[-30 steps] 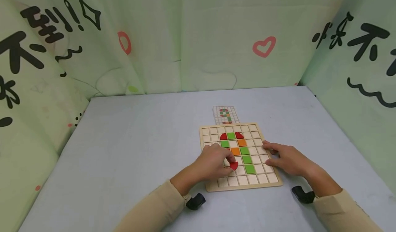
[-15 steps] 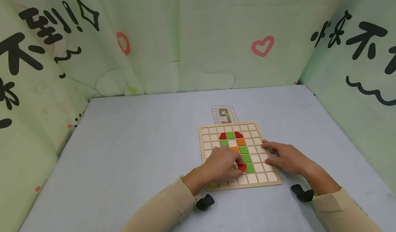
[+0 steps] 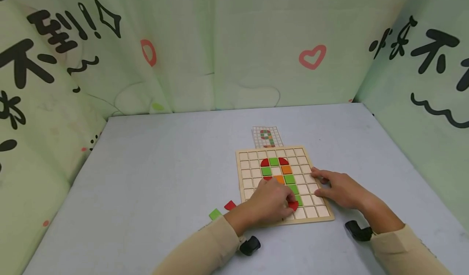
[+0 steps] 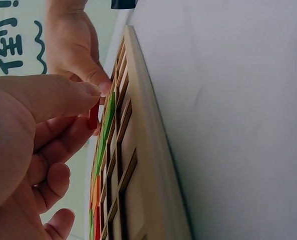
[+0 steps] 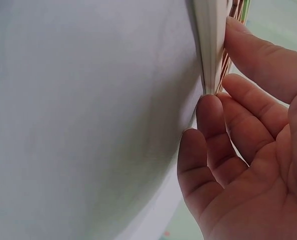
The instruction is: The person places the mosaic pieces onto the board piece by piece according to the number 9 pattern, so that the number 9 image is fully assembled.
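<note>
A red tile with a rounded side (image 3: pixel 293 205) is pinched between the thumb and fingers of my left hand (image 3: pixel 269 201), just over the lower part of a wooden grid board (image 3: pixel 312 212). In the left wrist view the red tile (image 4: pixel 94 115) stands on edge, apart from the grid. Green, orange and red tiles fill several cells of the board; my left hand hides some lower cells. My right hand (image 3: pixel 342 189) touches the board's right edge. In the right wrist view its thumb and fingertips rest against the wooden rim (image 5: pixel 212 55), the fingers loosely bent.
A small printed card (image 3: pixel 266 135) with a coloured grid pattern lies behind the board, partly covered by it. Left of the board, a loose green tile (image 3: pixel 215 214) and a loose red tile (image 3: pixel 230 205) lie on the white table (image 3: pixel 165 165), near my left forearm.
My left hand has moved right and slightly toward me with the red tile. The loose green and red tiles by my forearm have come into sight. The right hand stays at the edge.
</note>
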The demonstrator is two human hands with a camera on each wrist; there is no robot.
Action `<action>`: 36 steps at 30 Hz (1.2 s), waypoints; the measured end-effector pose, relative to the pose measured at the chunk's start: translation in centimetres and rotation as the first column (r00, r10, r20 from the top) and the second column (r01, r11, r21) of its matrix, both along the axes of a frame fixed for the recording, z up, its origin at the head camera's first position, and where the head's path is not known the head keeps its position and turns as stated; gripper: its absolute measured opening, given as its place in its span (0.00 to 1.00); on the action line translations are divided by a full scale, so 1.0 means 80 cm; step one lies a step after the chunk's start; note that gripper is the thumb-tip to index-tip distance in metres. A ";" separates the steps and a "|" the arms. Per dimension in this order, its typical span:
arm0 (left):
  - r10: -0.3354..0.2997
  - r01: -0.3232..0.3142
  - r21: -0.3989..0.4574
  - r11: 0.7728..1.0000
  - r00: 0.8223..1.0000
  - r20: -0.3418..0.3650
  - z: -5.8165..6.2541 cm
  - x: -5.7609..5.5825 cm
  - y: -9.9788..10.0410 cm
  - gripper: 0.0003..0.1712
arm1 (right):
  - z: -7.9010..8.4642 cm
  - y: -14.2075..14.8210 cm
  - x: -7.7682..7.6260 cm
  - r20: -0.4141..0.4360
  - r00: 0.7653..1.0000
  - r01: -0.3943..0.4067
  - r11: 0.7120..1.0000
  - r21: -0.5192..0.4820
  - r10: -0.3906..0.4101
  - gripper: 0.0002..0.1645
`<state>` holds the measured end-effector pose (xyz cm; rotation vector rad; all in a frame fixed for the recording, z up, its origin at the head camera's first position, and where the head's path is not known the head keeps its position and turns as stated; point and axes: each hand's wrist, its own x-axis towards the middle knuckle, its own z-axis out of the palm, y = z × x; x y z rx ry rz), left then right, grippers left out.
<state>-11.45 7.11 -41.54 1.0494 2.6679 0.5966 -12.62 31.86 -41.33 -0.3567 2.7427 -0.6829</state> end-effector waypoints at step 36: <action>-0.025 0.009 -0.104 0.995 0.988 -0.155 -0.006 0.014 0.022 0.01 | -0.001 -0.001 0.000 -0.007 1.000 0.001 1.000 -0.002 -0.001 0.36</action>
